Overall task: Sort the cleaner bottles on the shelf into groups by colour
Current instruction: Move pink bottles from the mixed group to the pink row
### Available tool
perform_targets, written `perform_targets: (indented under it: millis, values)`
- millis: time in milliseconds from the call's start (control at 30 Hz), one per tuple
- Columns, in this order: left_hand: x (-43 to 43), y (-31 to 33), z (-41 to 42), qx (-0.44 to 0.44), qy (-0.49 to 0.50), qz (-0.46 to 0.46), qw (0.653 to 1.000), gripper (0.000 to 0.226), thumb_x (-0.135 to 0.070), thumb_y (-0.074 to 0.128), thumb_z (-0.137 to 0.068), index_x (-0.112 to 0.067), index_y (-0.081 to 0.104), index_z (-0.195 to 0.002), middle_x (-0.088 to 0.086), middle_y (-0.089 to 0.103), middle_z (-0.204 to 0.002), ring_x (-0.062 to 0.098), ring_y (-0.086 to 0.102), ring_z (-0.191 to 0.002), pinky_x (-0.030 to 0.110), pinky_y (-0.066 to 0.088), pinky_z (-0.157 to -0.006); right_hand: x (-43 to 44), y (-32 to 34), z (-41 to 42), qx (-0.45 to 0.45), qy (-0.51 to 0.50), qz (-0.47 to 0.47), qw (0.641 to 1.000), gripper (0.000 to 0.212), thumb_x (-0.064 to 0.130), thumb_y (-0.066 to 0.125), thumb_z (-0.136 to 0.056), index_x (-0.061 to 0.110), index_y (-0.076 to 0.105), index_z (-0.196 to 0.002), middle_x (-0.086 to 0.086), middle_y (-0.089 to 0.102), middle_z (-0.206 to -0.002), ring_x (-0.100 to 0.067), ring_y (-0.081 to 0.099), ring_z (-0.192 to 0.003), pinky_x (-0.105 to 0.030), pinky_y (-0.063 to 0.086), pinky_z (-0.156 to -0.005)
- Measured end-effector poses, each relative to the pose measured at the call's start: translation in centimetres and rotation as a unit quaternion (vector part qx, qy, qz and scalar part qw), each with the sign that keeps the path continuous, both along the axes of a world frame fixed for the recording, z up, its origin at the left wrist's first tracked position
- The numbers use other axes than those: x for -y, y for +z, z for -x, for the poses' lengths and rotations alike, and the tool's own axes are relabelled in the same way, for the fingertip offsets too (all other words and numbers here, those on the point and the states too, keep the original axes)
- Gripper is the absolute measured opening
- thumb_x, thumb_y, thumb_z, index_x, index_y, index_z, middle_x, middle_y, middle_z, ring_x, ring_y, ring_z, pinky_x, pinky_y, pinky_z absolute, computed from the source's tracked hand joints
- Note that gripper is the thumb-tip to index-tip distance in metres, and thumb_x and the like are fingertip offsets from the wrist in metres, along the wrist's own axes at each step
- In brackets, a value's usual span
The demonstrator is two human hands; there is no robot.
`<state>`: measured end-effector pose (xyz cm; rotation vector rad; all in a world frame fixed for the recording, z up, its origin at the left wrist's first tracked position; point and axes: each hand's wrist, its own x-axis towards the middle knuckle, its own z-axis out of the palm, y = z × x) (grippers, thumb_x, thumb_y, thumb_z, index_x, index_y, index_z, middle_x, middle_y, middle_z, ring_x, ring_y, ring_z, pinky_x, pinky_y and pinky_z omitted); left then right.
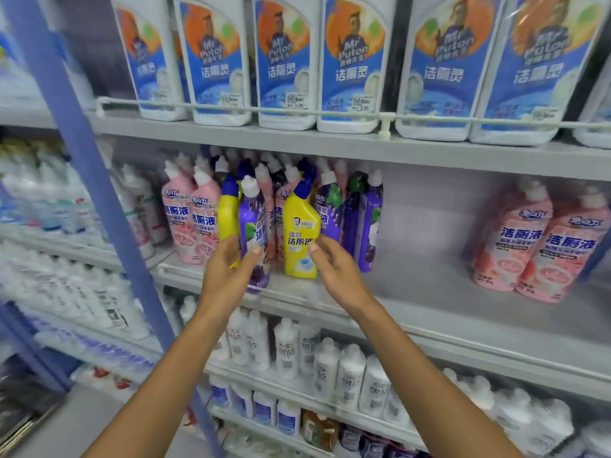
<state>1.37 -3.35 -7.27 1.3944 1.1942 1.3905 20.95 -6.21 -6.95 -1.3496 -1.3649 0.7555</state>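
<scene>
Left hand (228,272) pinches purple bottle (253,219), right hand (337,269) grips yellow bottle (299,233), likely lifting strays from mixed cluster; pink pair (529,246) stands grouped apart.

On the middle shelf (429,279) a tight cluster of bottles (362,219) mixes pink, yellow and purple. The right grip (334,269) pinches a blue-capped yellow bottle (299,233) at its right edge, thumb on the label. The left grip (228,269) spreads over a second yellow bottle (228,213) and a purple bottle (253,219), thumb on the purple one; its hold is unclear. Two pink bottles (532,246) stand well apart to the right.
</scene>
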Motion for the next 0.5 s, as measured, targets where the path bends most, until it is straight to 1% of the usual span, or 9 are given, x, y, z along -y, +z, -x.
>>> perform_targets:
  millis: [67,100,167,200,300,367,400,433,500]
  values:
    - [-1.2,0.6,1.9,-0.007,0.03,-0.007,1.0,0.057,-0.034,0.069,-0.098,-0.021,0.049,-0.15,-0.002,0.054,-0.147,0.015,0.048,-0.141,0.03,0.041,-0.112,-1.9,1.2,2.1,0.007,0.02,-0.014,1.0,0.058,0.038,0.051,-0.105,0.009,0.04,-0.154,-0.001,0.046,-0.156,-0.012,0.046,-0.14,-0.031,0.037,-0.118]
    - [-2.1,0.7,3.0,-0.013,0.043,-0.007,0.999,0.063,-0.037,0.069,-0.097,-0.02,0.045,-0.153,-0.001,0.052,-0.149,0.015,0.047,-0.142,0.033,0.041,-0.112,-2.5,1.9,3.2,0.012,0.03,-0.031,0.999,0.058,0.039,0.052,-0.105,0.01,0.041,-0.154,0.0,0.045,-0.156,-0.012,0.046,-0.14,-0.029,0.037,-0.117]
    - [-3.8,1.5,5.1,-0.014,0.064,-0.013,0.998,0.067,-0.04,0.069,-0.097,-0.019,0.043,-0.154,-0.001,0.051,-0.15,0.015,0.047,-0.141,0.036,0.041,-0.114,-3.7,3.5,5.5,-0.002,0.052,-0.067,0.996,0.052,0.034,0.053,-0.105,0.012,0.045,-0.151,0.007,0.05,-0.15,-0.008,0.049,-0.136,-0.013,0.041,-0.107]
    - [-4.5,2.0,6.1,-0.022,0.076,-0.015,0.997,0.067,-0.041,0.069,-0.096,-0.018,0.044,-0.154,0.0,0.052,-0.151,0.016,0.048,-0.141,0.039,0.041,-0.115,-4.3,4.1,6.6,-0.019,0.061,-0.083,0.995,0.05,0.032,0.055,-0.105,0.012,0.046,-0.15,0.007,0.051,-0.148,-0.007,0.05,-0.135,-0.01,0.041,-0.104]
    - [-7.0,3.2,8.5,-0.023,0.102,-0.011,0.994,0.045,-0.037,0.069,-0.097,-0.024,0.055,-0.137,-0.002,0.063,-0.137,0.014,0.06,-0.126,0.035,0.047,-0.106,-5.8,6.1,10.2,-0.04,0.094,-0.114,0.988,0.054,0.034,0.055,-0.104,0.013,0.042,-0.153,0.003,0.048,-0.154,-0.005,0.047,-0.139,-0.021,0.04,-0.113]
    - [-8.8,4.0,9.8,-0.024,0.106,-0.022,0.994,0.023,-0.031,0.067,-0.1,-0.031,0.056,-0.12,-0.015,0.066,-0.114,0.0,0.063,-0.104,0.026,0.049,-0.091,-7.4,6.9,12.4,-0.018,0.099,-0.126,0.987,0.052,0.036,0.054,-0.105,0.015,0.044,-0.151,0.013,0.055,-0.143,0.007,0.05,-0.129,-0.024,0.041,-0.11]
    - [-9.3,4.6,10.3,-0.029,0.106,-0.029,0.994,0.025,-0.031,0.066,-0.1,-0.03,0.054,-0.122,-0.019,0.063,-0.113,-0.003,0.062,-0.101,0.025,0.049,-0.09,-8.2,7.2,13.3,-0.007,0.098,-0.131,0.987,0.05,0.037,0.053,-0.105,0.016,0.046,-0.15,0.019,0.056,-0.136,0.013,0.05,-0.123,-0.022,0.04,-0.107]
    - [-10.4,4.8,11.1,-0.029,0.097,-0.029,0.994,0.036,-0.033,0.065,-0.1,-0.027,0.051,-0.133,-0.017,0.062,-0.123,0.001,0.062,-0.108,0.028,0.05,-0.095,-8.9,7.7,14.2,0.001,0.094,-0.134,0.987,0.051,0.038,0.053,-0.105,0.017,0.045,-0.151,0.019,0.055,-0.137,0.012,0.049,-0.124,-0.022,0.038,-0.107]
    - [-12.4,5.3,12.4,-0.03,0.095,-0.013,0.995,0.068,-0.042,0.066,-0.099,-0.015,0.039,-0.155,0.001,0.053,-0.15,0.017,0.055,-0.133,0.041,0.047,-0.111,-10.1,8.5,15.9,0.024,0.077,-0.133,0.988,0.058,0.04,0.052,-0.105,0.015,0.038,-0.155,0.003,0.046,-0.154,-0.008,0.043,-0.142,-0.026,0.033,-0.114]
